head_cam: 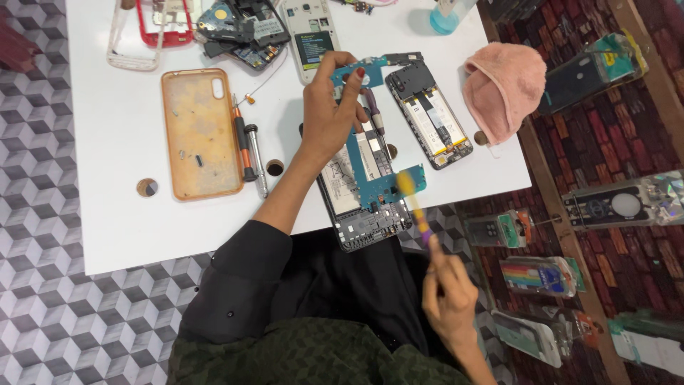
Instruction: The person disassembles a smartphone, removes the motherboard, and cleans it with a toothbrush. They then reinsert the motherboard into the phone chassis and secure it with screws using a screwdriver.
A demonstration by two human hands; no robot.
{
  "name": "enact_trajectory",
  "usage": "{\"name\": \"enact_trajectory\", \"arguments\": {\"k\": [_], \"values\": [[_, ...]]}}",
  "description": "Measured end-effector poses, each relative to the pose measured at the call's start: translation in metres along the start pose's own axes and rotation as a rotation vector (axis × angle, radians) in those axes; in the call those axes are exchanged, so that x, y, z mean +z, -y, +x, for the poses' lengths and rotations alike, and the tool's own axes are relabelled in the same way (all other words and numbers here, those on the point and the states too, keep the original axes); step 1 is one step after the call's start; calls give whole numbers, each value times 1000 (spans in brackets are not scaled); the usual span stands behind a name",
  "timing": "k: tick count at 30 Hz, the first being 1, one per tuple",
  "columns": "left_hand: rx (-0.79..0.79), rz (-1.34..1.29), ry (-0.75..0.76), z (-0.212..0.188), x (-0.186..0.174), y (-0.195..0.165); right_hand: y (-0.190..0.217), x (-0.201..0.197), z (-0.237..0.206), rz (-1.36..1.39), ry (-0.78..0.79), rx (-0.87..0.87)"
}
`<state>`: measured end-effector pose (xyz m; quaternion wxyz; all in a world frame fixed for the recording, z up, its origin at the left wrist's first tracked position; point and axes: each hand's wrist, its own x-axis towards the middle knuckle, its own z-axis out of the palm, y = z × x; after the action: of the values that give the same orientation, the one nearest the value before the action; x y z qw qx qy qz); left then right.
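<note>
I saw my left hand [329, 107] pinching the blue circuit board [370, 160] above the opened phone [360, 210] on the counter [121, 214], its long axis running toward my right hand [447, 296], closed around a brush [415, 208].

blue circuit board [370, 153] lifted, tool [413, 207] perhaps blurred

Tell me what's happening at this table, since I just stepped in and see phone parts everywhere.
A person is working on an opened phone lying at the near edge of a white table. The left hand grips the blue circuit board near its top end, over the phone. The right hand holds a thin purple-and-yellow tool, tip at the board's lower end. Another opened phone, a pink cloth, an orange phone case and screwdrivers lie around.
</note>
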<state>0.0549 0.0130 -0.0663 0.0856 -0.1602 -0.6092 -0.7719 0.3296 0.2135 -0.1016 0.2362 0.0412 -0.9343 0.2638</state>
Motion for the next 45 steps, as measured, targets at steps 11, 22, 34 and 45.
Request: {"name": "enact_trajectory", "arguments": {"k": [11, 22, 34, 45], "values": [[-57, -118, 153, 1, -1, 8, 10, -29, 49, -27, 144, -226], [-188, -94, 284, 4, -2, 6, -6, -29, 146, -9, 181, -278], [-271, -174, 348, 9, -3, 19, -7, -31, 175, 94, 197, -242], [-281, -166, 347, 8, -2, 11, -17, -33, 183, 279, 283, -316]]}}
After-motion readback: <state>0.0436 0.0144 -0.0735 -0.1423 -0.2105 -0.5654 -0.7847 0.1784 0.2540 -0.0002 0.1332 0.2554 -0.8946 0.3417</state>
